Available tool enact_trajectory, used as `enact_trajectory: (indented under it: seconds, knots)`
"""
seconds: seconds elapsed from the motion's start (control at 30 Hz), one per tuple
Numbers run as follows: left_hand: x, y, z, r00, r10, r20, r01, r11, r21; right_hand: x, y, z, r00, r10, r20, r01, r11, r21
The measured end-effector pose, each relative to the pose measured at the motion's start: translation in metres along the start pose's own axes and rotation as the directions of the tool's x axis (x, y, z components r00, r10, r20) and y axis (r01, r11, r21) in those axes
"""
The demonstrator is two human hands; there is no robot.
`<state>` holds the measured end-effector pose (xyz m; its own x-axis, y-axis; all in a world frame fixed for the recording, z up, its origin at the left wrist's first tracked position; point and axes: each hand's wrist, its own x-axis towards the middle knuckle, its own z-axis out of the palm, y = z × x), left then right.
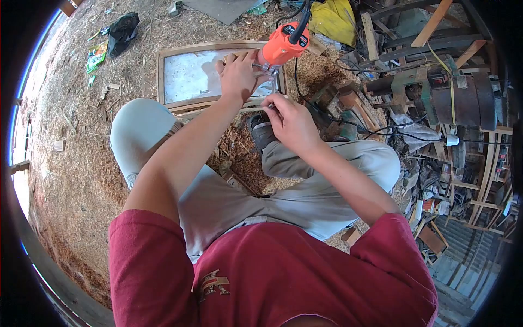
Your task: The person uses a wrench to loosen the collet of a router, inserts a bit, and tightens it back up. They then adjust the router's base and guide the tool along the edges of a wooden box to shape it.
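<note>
An orange power tool with a black cable (282, 48) stands at the right end of a wood-framed white panel (188, 76) on the ground. My left hand (239, 76) is at the tool's lower left side, its fingers bent over the panel; whatever lies under them is hard to see. Just below the tool's clear base, my right hand (291, 121) is closed, thumb and forefinger pinched on something small and dark that I cannot make out.
Wood shavings cover the ground. A black bag (122, 34) lies at the upper left, a yellow bag (332, 22) at the top. Cables run right of the panel towards a rusty machine (457, 101) and scrap wood. My shoe (262, 131) is near my right hand.
</note>
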<state>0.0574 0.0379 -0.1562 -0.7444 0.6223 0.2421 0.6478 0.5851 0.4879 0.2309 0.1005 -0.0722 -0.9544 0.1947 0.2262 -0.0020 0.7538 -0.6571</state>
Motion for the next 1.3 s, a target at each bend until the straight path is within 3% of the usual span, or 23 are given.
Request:
enact_trajectory:
  seconds: [0.2, 0.3, 0.4, 0.7, 1.1, 1.3]
  knots:
    - [-0.001, 0.000, 0.001, 0.999, 0.007, -0.041, -0.006, 1.000, 0.018, -0.003, -0.004, -0.009, 0.994, -0.011, -0.106, -0.002, 0.992, -0.123]
    - [-0.001, -0.003, 0.002, 0.998, 0.035, -0.052, -0.035, 0.999, -0.003, -0.008, 0.000, -0.004, 0.991, -0.117, -0.065, 0.105, 0.981, -0.165]
    - [0.000, -0.004, 0.002, 0.999, 0.037, -0.008, -0.037, 0.999, -0.038, -0.011, -0.002, -0.002, 0.995, -0.103, 0.010, 0.102, 0.970, -0.220]
    - [-0.001, -0.002, 0.003, 0.998, 0.024, -0.059, -0.027, 0.998, -0.049, -0.016, 0.002, 0.001, 0.987, -0.120, 0.106, 0.154, 0.899, -0.410]
    - [-0.001, 0.001, -0.001, 0.999, -0.005, -0.035, 0.003, 0.999, -0.043, -0.023, 0.003, 0.002, 0.986, -0.161, 0.039, 0.163, 0.902, -0.401]
    - [-0.001, 0.000, -0.001, 0.998, 0.008, -0.065, -0.012, 0.998, -0.067, -0.021, 0.009, 0.001, 0.990, -0.113, 0.081, 0.136, 0.906, -0.400]
